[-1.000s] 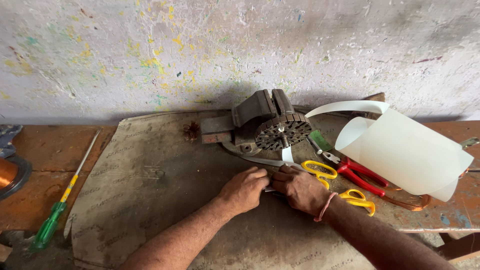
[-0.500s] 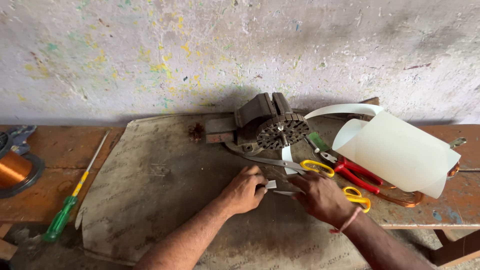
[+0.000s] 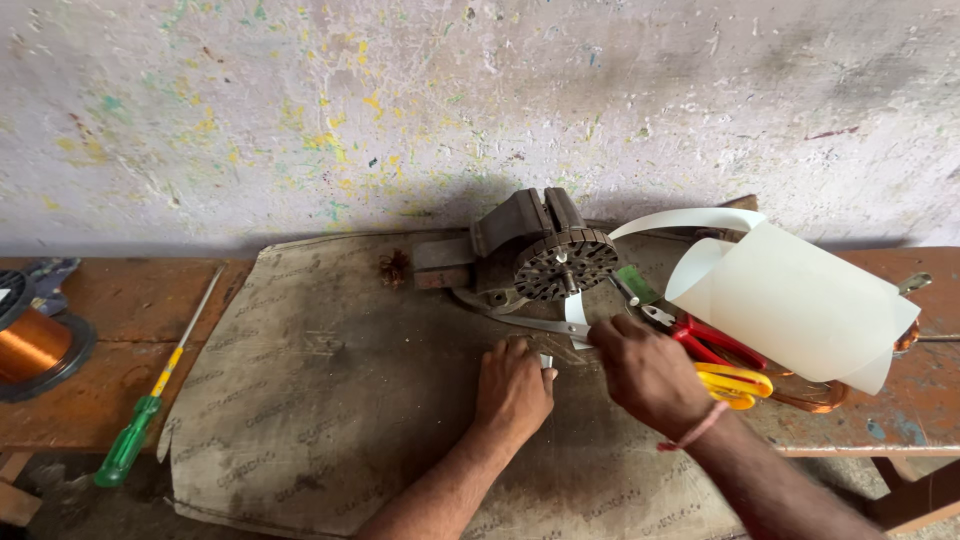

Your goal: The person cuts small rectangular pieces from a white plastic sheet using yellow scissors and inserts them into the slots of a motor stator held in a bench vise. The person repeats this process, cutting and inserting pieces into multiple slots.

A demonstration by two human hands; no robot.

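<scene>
Copper wire spool [image 3: 30,340]: at nine o'clock on the wooden bench [image 3: 120,300], partly cut by the frame edge.

Screwdriver [image 3: 160,380]: green-and-yellow handle, shaft pointing to about one o'clock, lying just off the cardboard sheet [image 3: 320,400].

Left hand [image 3: 512,392]: at centre, palm down on the cardboard, fingers curled together and pinching the near end of a small white paper strip [image 3: 576,322].

White paper strip: thin, narrow, long axis running roughly from seven to one o'clock, far end up by the motor stator [image 3: 560,262] at twelve o'clock. Judged very light, limp and easy to crease or tear; best taken by its ends between fingertips, kept flat.

Right hand [image 3: 645,372]: just right of the left hand, fingers bunched, tips on the strip's upper part; whether it grips a tool cannot be told.

Scissors [image 3: 725,365]: red and yellow handles, at three o'clock, touching the right hand's far side.

Rolled white sheet [image 3: 800,300]: stiff curl, at two o'clock, resting over the scissors.
</scene>
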